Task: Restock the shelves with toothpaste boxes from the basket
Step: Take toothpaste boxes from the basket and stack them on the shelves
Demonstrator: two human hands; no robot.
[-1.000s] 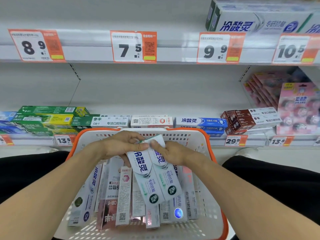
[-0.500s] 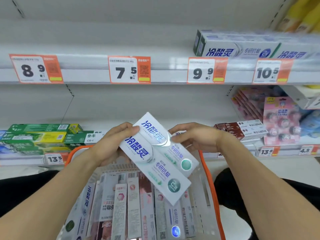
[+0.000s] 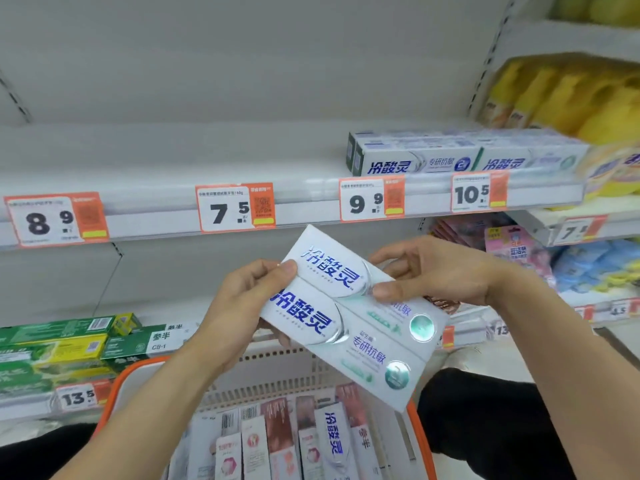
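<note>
Two white toothpaste boxes with blue lettering lie side by side in the air above the basket, tilted down to the right: a lower box (image 3: 360, 348) and an upper box (image 3: 332, 271). My left hand (image 3: 242, 306) grips their left ends, thumb on top. My right hand (image 3: 436, 271) pinches the upper box near its middle. The orange-rimmed white basket (image 3: 138, 375) below holds several more toothpaste boxes (image 3: 277, 441) standing on end. Matching white boxes (image 3: 412, 157) sit on the upper shelf above the 9.9 tag.
The upper shelf (image 3: 173, 161) is bare left of the white boxes, above the 8.9 and 7.5 tags. Green and yellow boxes (image 3: 59, 348) fill the lower shelf at left. Pink and blue packs (image 3: 519, 251) and yellow packs (image 3: 568, 95) sit at right.
Both hands lifted the two white boxes out of the basket and up toward the shelves. The view tilted upward, showing more of the upper shelf.
</note>
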